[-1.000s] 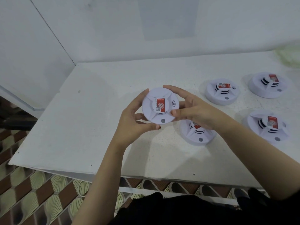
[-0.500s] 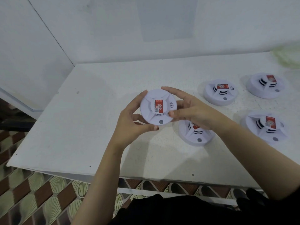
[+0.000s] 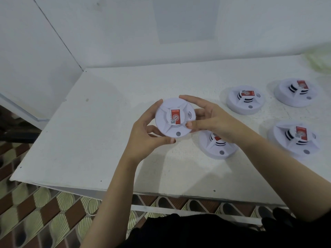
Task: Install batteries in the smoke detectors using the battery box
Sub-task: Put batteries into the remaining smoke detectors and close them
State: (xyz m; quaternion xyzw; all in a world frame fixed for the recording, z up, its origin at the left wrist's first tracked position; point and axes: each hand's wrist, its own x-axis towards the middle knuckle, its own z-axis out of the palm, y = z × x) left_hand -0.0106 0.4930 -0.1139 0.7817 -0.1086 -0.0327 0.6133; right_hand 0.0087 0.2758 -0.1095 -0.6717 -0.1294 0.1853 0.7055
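**Inspector:** Nearest the person, what is recorded?

**Assistant:** Patterned floor tiles (image 3: 35, 212) below the front edge of the white counter (image 3: 89, 140). Dark clothing runs along the bottom of the view.

**Inspector:** The hands?

**Assistant:** Both are raised over the middle of the counter, holding one white smoke detector (image 3: 174, 119) between them, its face toward the camera. The left hand (image 3: 145, 138) is curled round the left rim, thumb at the lower rim, fingers behind. The right hand (image 3: 213, 122) grips the right side, forefinger over the top rim and thumb pressed on the face. A red label (image 3: 176, 116) sits at the unit's centre.

**Inspector:** On the counter itself?

**Assistant:** Four more units. A second detector (image 3: 217, 149) lies beneath the right wrist, partly hidden. A third detector (image 3: 293, 138) lies toward the right edge. Further back are a fourth detector (image 3: 245, 100) and, nearer the right edge, a fifth detector (image 3: 296, 92). All lie face up, apart from one another, each with a red label.

**Inspector:** Beyond those?

**Assistant:** A pale greenish item (image 3: 320, 59) at the far right corner, too blurred to identify. A white wall (image 3: 125, 33) stands behind the back edge.
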